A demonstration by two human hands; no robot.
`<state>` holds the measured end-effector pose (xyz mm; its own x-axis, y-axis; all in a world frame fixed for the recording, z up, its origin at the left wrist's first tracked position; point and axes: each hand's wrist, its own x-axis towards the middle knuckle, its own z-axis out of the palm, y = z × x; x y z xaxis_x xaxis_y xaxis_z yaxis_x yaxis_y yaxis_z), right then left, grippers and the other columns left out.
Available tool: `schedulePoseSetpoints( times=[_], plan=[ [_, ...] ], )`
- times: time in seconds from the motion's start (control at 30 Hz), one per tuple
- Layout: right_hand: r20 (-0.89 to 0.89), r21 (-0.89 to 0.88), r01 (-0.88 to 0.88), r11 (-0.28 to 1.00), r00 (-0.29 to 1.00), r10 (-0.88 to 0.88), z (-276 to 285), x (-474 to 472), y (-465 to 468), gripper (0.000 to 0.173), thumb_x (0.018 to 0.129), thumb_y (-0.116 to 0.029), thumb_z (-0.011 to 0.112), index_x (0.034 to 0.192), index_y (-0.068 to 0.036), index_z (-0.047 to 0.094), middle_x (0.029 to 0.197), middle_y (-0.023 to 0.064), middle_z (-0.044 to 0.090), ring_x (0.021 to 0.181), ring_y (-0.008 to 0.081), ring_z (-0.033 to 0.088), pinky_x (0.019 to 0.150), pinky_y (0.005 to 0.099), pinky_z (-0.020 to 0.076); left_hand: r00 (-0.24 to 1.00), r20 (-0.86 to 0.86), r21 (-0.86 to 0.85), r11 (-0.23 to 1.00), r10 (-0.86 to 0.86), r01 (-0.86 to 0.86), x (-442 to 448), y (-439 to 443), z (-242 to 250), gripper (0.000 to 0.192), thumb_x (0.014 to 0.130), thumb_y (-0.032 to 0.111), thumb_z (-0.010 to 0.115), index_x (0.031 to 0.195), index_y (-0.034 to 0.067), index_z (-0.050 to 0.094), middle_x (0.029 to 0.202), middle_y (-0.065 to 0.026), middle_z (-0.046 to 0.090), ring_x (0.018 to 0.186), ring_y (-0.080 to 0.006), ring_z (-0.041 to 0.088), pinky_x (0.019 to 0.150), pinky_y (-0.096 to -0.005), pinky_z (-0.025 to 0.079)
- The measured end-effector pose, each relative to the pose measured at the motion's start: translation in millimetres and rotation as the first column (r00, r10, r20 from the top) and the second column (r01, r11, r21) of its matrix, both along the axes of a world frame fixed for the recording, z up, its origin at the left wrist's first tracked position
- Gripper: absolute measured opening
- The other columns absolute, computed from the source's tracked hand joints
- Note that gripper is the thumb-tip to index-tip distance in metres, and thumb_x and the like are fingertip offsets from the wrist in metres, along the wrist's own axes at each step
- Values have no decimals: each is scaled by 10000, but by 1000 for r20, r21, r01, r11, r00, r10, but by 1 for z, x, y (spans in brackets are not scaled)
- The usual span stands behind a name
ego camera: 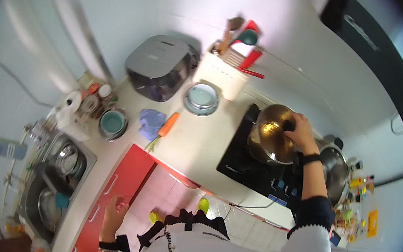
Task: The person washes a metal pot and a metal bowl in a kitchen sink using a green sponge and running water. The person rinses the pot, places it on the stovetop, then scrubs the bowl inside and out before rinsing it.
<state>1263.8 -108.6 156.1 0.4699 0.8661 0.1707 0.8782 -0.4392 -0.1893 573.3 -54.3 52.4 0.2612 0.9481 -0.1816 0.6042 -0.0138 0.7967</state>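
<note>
My right hand [301, 133] grips the dark knob of a shiny pot lid [275, 131], which is tilted over a metal pot [257, 150] on the black gas hob [239, 163]. How far the lid stands off the rim is hard to tell. My left hand [116, 209] hangs in front of the red cabinet doors with its fingers loosely curled and nothing seen in it. On the pale worktop, a carrot [168, 124] with green stems lies beside a crumpled blue cloth [151, 123].
A rice cooker [157, 57], a utensil holder [221, 74] and stacked bowls [201, 98] stand along the wall. A wok [332, 170] and bottles are at right. At left are a double sink [89, 167] and a teal bowl [112, 121]. A range hood [386, 60] hangs at upper right.
</note>
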Motion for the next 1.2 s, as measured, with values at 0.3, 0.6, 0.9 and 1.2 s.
schedulePoseSetpoints(
  times=[0.3,0.6,0.9,1.2],
  plan=[
    [-183,255,-518,817,804,567,7,-247,59,466,790,-30,691,1245,-21,592,1213,213,616,1153,421,570,1023,469,453,994,53,51,994,99,-102,-52,-14,-15,264,871,120,666,1113,38,598,888,-120,681,836,-230,683,755,-355,542],
    [-520,78,-911,406,311,796,-126,-491,59,339,828,-162,702,1141,-40,654,1067,171,672,928,358,659,808,445,532,979,46,11,980,197,-197,-177,-42,-28,190,900,182,670,933,2,617,847,-169,676,808,-295,679,725,-386,534],
    [-655,-4,-904,428,326,682,-115,-594,91,322,856,-160,707,1150,-42,649,1035,155,672,896,305,667,777,391,535,853,-26,89,851,522,-518,-311,-75,-38,156,895,127,635,987,13,582,855,-172,677,810,-345,669,721,-404,525],
    [-684,-25,-974,227,182,706,-104,-681,163,284,887,-160,680,1145,-45,652,1078,146,688,934,298,673,817,382,543,703,-32,43,703,711,-710,-332,-111,-37,191,891,112,632,1050,19,581,895,-162,688,817,-319,681,729,-398,536]
  ],
)
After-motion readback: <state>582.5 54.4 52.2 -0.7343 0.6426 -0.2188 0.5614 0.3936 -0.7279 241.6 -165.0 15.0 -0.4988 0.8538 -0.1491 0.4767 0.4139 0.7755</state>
